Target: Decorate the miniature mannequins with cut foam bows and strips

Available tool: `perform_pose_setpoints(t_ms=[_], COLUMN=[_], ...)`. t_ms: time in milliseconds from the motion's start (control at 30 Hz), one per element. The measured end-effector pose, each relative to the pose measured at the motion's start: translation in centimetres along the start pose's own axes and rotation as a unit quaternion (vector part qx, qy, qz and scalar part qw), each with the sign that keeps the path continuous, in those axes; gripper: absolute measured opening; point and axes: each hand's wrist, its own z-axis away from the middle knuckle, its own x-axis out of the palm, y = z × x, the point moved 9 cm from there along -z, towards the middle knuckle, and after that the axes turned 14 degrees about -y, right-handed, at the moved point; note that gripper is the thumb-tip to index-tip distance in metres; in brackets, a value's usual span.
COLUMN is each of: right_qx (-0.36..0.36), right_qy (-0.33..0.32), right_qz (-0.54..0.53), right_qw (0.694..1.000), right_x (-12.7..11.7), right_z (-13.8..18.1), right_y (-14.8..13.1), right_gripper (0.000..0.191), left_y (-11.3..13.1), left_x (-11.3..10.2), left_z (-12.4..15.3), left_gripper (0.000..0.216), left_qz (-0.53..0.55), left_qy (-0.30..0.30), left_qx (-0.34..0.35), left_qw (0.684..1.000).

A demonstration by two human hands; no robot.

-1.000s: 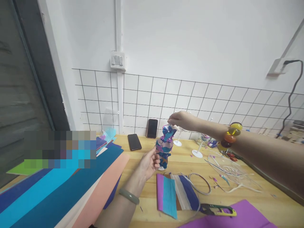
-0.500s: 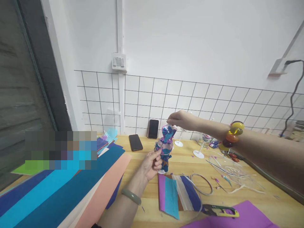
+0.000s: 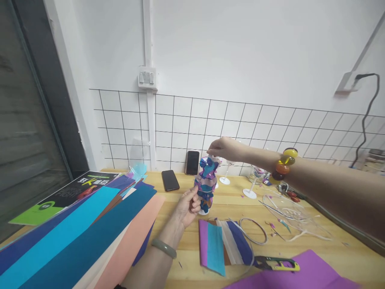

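A small upright figure wrapped in blue, purple and pink paper strips (image 3: 205, 185) stands on the wooden table (image 3: 300, 253). My left hand (image 3: 188, 207) is curled round its lower left side, a green bangle on the wrist. My right hand (image 3: 226, 149) reaches in from the right and pinches the figure's top with its fingertips. A bracelet of big yellow and orange beads (image 3: 282, 165) sits on that wrist.
Long sheets of blue, teal and salmon paper (image 3: 84, 237) fan out at left. Two dark phones (image 3: 170, 180) lie and lean near the wire-grid wall. Folded striped paper (image 3: 224, 247), a wire ring (image 3: 252, 230), green-handled scissors (image 3: 276, 265), purple paper (image 3: 303, 275) and clear stemmed glasses (image 3: 251, 185) fill the right.
The view has shifted slightly; the figure and both hands sit a little higher and to the left. Both hands keep the same hold on the figure.
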Motion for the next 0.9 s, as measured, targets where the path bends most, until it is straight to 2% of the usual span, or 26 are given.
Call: perform_pose_setpoints(t_ms=[167,300,400,667,900], right_qx=[0.014,0.024,0.032,0.028,0.004], right_qy=[0.011,0.015,0.016,0.01,0.005], right_qz=[-0.003,-0.017,-0.031,-0.06,-0.069], right_qw=[1.0,0.999,0.999,0.998,0.998], right_x=[-0.4,-0.8,-1.2,-1.6,-1.4], right_z=[-0.7,-0.9,-0.9,-0.2,0.1], right_y=[1.2,2.5,3.4,4.1,3.3], right_gripper=[0.021,0.02,0.021,0.025,0.026], left_y=[0.4,0.0,-0.6,-2.0,-2.3], left_x=[-2.1,-4.6,-5.9,-6.2,-6.4], left_z=[0.4,0.8,1.1,1.1,0.9], left_gripper=[0.011,0.02,0.028,0.03,0.031], left_qz=[-0.016,-0.044,-0.06,-0.075,-0.085], left_qy=[0.081,0.158,0.194,0.183,0.178], left_qx=[-0.001,-0.023,-0.051,-0.117,-0.115], left_qw=[0.997,0.986,0.978,0.973,0.974])
